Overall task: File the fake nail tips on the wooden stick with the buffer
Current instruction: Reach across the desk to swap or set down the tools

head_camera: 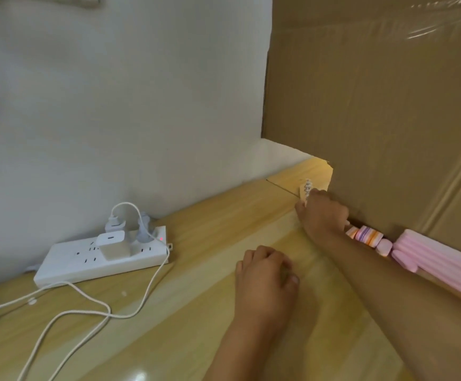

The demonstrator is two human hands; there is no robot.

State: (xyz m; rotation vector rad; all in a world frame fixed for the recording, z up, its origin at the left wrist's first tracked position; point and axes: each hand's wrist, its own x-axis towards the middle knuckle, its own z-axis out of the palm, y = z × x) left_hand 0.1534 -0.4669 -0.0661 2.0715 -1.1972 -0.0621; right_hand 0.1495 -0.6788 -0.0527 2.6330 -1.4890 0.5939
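A wooden stick (307,190) with small pale fake nail tips on it sticks out from the far side of my right hand (323,214), which reaches to the foot of the cardboard and grips the stick. A striped pink, purple and orange buffer block (368,236) lies just right of that hand, against the cardboard. My left hand (267,273) rests on the wooden table (201,298) nearer to me, with its fingers loosely curled and nothing in it.
A large cardboard sheet (375,119) stands upright along the right. Pink foam pieces (430,257) lie at its base. A white power strip (100,257) with plugs and white cables (86,312) sits on the left, in front of a grey wall.
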